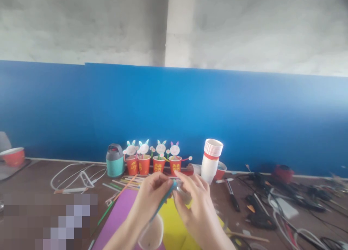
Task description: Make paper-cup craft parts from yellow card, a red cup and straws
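My left hand [152, 195] pinches a thin blue-green stick [163, 201] that slants down toward a paper cup [150, 235] below it. My right hand [194, 203] meets it from the right, its fingers closed around a small clear item I cannot make out. Both hands hover over a purple sheet [118, 215] and a yellow sheet [174, 228] on the brown table. Behind them stand several red cups with paper bunny faces [152, 157].
A teal and grey container [115, 160] stands left of the bunny cups, a stack of white cups [211, 159] to their right. Loose sticks [126, 183] lie behind the hands. White cable [78, 175] lies left; a glue gun [255, 213], pen and dark cables lie right.
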Motion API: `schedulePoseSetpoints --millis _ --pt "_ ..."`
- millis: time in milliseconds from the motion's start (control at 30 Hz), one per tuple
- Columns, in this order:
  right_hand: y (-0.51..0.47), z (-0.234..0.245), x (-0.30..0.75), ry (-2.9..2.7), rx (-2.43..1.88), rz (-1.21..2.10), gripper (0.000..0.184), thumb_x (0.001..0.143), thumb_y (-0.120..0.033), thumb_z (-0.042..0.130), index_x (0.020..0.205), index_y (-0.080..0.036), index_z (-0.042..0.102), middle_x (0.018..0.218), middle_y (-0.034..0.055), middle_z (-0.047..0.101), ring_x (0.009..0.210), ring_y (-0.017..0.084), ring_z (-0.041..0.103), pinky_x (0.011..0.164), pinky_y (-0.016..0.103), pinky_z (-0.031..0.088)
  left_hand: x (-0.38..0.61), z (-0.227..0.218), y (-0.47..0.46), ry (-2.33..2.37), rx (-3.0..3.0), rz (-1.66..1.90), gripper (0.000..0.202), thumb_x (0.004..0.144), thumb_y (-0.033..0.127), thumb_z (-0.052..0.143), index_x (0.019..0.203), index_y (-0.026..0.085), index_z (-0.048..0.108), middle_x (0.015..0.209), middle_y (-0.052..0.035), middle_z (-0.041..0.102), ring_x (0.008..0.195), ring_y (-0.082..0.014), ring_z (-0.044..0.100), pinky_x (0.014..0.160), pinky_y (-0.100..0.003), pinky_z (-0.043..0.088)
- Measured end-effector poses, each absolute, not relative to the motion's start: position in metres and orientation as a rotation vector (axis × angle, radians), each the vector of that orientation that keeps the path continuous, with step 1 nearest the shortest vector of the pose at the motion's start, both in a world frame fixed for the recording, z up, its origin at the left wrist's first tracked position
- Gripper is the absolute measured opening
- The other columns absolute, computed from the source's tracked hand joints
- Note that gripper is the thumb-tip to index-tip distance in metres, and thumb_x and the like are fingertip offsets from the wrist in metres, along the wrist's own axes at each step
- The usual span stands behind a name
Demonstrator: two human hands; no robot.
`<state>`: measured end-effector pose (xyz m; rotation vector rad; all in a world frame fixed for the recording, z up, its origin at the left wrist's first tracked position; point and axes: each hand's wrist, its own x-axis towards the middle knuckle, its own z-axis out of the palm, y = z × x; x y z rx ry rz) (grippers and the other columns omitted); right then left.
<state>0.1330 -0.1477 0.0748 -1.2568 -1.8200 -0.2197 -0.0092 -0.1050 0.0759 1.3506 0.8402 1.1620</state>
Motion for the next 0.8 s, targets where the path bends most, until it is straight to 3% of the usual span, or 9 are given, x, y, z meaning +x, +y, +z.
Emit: schedulePoseSetpoints --millis 167,300,500,700,800 --pt "-0.149 0.078 0.133 -1.852 -1.237 -0.309 0.036 0.084 -0.021 0.054 0.121 -0.023 0.054 0.081 0.0043 0.070 0.084 0.024 0.062 0.088 0.046 0.041 -0.011 0.081 -0.110 0.863 1.548 1.179 0.030 0.078 0.045 0.064 0.077 0.015 0.066 0.070 -0.0047 0.067 0.067 -0.0177 0.061 0.060 -0.025 0.045" --pt "-0.150 0.078 0.133 -1.923 -1.211 -0.360 0.042 0.085 -0.022 0.056 0.126 -0.022 0.048 0.094 0.0084 0.071 0.097 0.028 0.061 0.090 0.048 0.039 -0.011 0.082 -0.112 0.862 1.523 1.205 0.025 0.070 0.038 0.072 0.081 0.016 0.064 0.074 -0.0058 0.069 0.069 -0.0199 0.063 0.062 -0.027 0.048" --pt "-0.154 0.082 0.129 -1.985 -1.178 -0.320 0.048 0.084 -0.022 0.055 0.131 -0.022 0.043 0.106 0.0101 0.068 0.101 0.028 0.059 0.088 0.045 0.043 -0.014 0.086 -0.114 0.920 1.614 1.251 0.020 0.081 0.035 0.058 0.080 0.018 0.067 0.076 -0.0053 0.068 0.066 -0.0183 0.061 0.059 -0.025 0.047" --pt "-0.156 0.080 0.129 -1.936 -1.179 -0.272 0.048 0.082 -0.022 0.057 0.129 -0.023 0.048 0.084 0.0041 0.070 0.079 0.023 0.063 0.079 0.041 0.046 -0.010 0.081 -0.116 1.036 1.899 1.498 0.022 0.086 0.029 0.053 0.069 0.021 0.065 0.069 -0.0030 0.062 0.066 -0.0180 0.057 0.063 -0.025 0.041" --pt "-0.157 0.078 0.132 -1.910 -1.216 -0.214 0.047 0.083 -0.024 0.058 0.129 -0.023 0.049 0.081 0.0041 0.069 0.079 0.024 0.064 0.078 0.041 0.047 -0.009 0.076 -0.118 1.066 1.968 1.532 0.020 0.087 0.028 0.053 0.072 0.022 0.065 0.072 -0.0032 0.063 0.068 -0.0177 0.058 0.064 -0.025 0.040"
